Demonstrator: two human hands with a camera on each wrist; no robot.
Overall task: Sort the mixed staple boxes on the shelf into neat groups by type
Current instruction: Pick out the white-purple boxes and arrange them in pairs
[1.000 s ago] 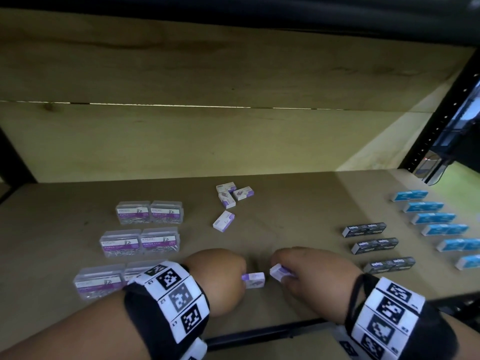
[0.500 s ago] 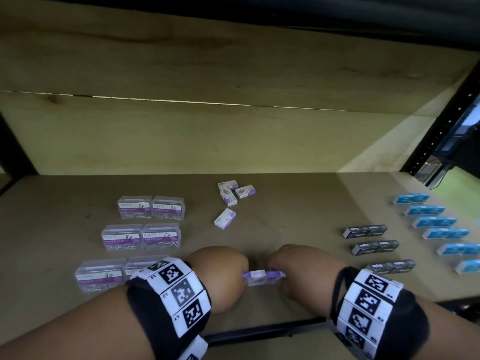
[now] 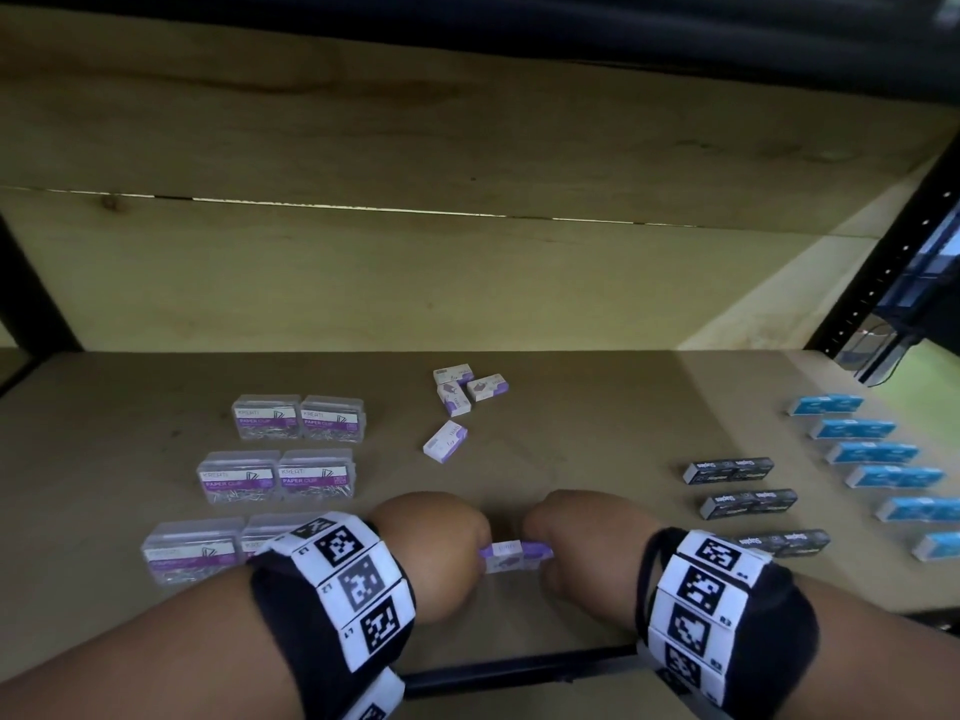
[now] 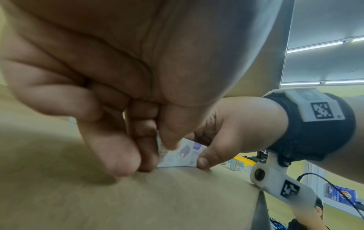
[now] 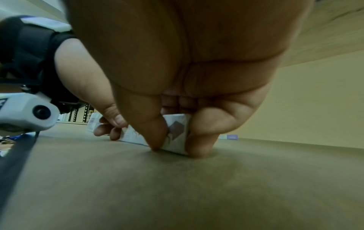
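Note:
Two small white-and-purple staple boxes [image 3: 514,556] stand end to end on the shelf board [image 3: 571,449] near its front edge. My left hand [image 3: 470,553] pinches the left box, thumb in front and fingers behind, as the left wrist view shows [image 4: 177,154]. My right hand [image 3: 550,558] pinches the right box [image 5: 175,133] the same way. Both hands rest on the board, and their knuckles hide most of the two boxes from above. Three more white-and-purple boxes [image 3: 457,389] lie jumbled further back, with a fourth [image 3: 445,441] loose in front of them.
Clear paper-clip boxes [image 3: 275,475] sit in paired rows on the left. Black staple boxes [image 3: 748,504] form a column on the right, blue boxes [image 3: 883,454] a column beyond them. A black shelf rail [image 3: 519,672] runs along the front edge.
The two held boxes were a small gap apart a second ago. My hands have brought them together so that their ends meet, and they now stand on the board.

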